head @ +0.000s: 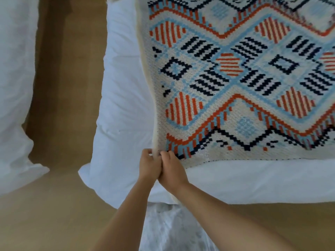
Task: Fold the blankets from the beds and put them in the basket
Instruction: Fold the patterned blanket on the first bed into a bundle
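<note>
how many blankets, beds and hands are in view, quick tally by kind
patterned blanket: 1
beds: 2, one under the blanket, one at left
hands: 2, left hand and right hand, both pinching the blanket's near corner
total: 5

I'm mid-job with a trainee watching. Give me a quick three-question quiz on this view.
1. True or false: the left hand and the right hand grip the blanket at the same corner.
2. The blanket lies on: A) a sofa, B) the white bed, C) a table.
3. Fill in: the two hands are ___ each other (touching or apart from).

Key: 1 true; 2 B; 3 touching.
</note>
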The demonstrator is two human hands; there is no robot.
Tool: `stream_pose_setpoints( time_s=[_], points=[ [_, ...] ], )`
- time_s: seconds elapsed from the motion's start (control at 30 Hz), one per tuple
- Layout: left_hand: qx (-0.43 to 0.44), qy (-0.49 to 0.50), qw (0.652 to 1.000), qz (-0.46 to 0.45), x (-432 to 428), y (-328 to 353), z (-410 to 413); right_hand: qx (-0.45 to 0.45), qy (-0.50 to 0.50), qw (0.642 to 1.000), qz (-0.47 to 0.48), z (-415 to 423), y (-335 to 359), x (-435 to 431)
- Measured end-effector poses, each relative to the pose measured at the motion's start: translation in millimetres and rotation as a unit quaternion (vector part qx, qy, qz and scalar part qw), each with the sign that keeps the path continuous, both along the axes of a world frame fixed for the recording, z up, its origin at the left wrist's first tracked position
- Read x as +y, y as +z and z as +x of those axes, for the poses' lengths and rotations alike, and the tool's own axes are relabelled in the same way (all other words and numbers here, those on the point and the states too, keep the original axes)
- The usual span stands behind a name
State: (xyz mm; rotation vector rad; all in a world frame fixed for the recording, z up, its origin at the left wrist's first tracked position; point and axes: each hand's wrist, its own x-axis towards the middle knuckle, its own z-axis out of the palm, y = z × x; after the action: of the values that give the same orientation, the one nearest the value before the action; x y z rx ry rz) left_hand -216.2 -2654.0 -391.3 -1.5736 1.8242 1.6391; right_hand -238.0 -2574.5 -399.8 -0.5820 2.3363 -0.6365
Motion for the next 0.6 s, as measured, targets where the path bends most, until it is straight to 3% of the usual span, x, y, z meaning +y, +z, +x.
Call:
stream_pose_setpoints(
  time_s=[0.2, 0.4, 0.6],
  points=[
    [0.053, 0.041, 0.997, 0.042, -71, 27, 53, -0.089, -0.002, 0.993, -0.076, 38, 27, -58],
    [0.038, 0.016, 0.999, 0.029, -119, 15, 97, -0.11, -0.008, 0.993, -0.036, 79, 30, -114],
    [-0.082, -0.205, 0.974, -0.054, -121, -28, 92, -0.173, 0.066, 0.98, 0.069, 70, 3, -110]
  ],
)
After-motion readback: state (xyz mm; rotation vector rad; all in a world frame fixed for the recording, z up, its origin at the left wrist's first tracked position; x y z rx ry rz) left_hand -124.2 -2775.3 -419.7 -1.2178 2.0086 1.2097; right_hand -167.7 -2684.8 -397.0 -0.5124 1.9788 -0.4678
